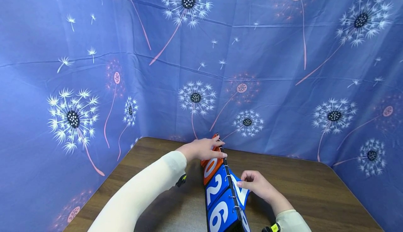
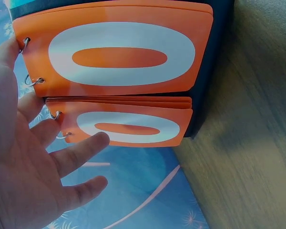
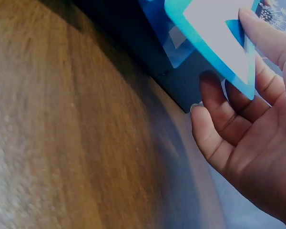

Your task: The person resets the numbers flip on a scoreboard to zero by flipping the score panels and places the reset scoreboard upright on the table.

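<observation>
A tabletop flip scoreboard (image 1: 233, 186) stands tent-like, its ring-bound number cards hanging on both sides. On its left face, a blue 2 card (image 1: 221, 182) and a blue 6 card (image 1: 214, 220) show, with an orange 0 card (image 1: 207, 169) farther back. My left hand (image 1: 204, 149) rests over the far end of the top ridge, fingers spread beside the orange cards (image 2: 188, 71). On the other face, my right hand (image 1: 259, 186) pinches a blue number card (image 1: 243, 198) by its edge, lifting it away from the board. Its digit is partly covered.
The scoreboard stands on a brown wooden table (image 1: 299, 179). Behind and to the left hangs a blue cloth (image 1: 267, 50) with dandelion prints, close to the table's far edge. Dark bands with yellow-green marks (image 1: 275, 227) sit at both wrists.
</observation>
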Action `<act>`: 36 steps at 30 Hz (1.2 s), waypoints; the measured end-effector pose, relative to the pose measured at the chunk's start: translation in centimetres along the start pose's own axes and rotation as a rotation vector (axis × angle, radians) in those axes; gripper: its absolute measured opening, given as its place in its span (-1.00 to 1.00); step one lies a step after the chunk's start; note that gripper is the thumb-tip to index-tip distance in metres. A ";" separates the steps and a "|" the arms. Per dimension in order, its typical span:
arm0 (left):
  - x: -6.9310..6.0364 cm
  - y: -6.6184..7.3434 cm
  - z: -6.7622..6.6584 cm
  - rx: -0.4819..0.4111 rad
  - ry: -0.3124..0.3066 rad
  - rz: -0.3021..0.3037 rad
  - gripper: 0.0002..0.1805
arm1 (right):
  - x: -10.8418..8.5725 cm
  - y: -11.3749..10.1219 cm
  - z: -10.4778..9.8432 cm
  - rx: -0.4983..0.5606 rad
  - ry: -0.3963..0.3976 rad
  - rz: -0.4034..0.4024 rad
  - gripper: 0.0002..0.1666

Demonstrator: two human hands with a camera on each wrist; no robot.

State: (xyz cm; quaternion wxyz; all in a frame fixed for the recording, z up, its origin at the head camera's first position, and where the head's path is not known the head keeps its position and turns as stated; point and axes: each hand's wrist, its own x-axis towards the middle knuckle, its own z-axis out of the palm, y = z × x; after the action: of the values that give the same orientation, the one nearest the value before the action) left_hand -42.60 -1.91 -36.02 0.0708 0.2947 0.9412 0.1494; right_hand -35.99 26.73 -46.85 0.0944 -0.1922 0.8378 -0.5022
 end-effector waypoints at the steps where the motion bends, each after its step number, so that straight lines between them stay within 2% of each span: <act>1: 0.0 0.0 0.0 0.001 0.002 -0.001 -0.17 | 0.0 0.0 -0.1 0.004 0.002 -0.001 -0.65; 12: 0.2 -0.3 0.1 -0.005 0.009 -0.002 -0.17 | -0.2 -0.2 -1.1 0.036 -0.063 -0.075 -0.66; 15: 0.1 -0.2 0.1 -0.005 0.008 0.007 -0.17 | -0.5 -0.2 -1.7 0.112 -0.080 -0.049 -0.69; 18: 0.0 -0.1 0.0 -0.006 0.009 0.013 -0.17 | -0.9 -0.4 -2.6 0.231 -0.108 -0.009 -0.73; 21: -0.1 -0.1 -0.1 -0.006 0.008 0.012 -0.17 | -1.3 -0.7 -3.6 0.324 -0.137 0.004 -0.73; 23: -0.2 -0.1 -0.1 -0.005 0.007 0.010 -0.17 | -1.7 -1.0 -4.3 0.380 -0.159 -0.017 -0.67; 26: -0.2 -0.1 -0.2 -0.008 0.008 0.008 -0.17 | -2.3 -1.5 -5.2 0.522 -0.209 -0.085 -0.52; 30: -0.2 -0.1 -0.1 -0.013 0.004 0.014 -0.17 | -3.0 -2.0 -5.7 0.752 -0.300 -0.248 -0.32; 33: -0.3 -0.1 -0.1 -0.026 -0.002 0.019 -0.17 | -3.0 -2.4 -5.5 0.872 -0.391 -0.380 -0.29; 36: -0.3 -0.1 -0.1 -0.040 -0.006 0.019 -0.17 | -2.6 -3.0 -5.3 0.933 -0.504 -0.523 -0.32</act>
State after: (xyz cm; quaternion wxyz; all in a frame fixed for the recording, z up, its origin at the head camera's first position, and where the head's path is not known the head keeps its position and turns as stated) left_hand -42.42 -2.24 -35.97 0.0783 0.3028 0.9348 0.1681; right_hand -34.83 30.80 -41.83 0.2384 -0.4439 0.4048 -0.7631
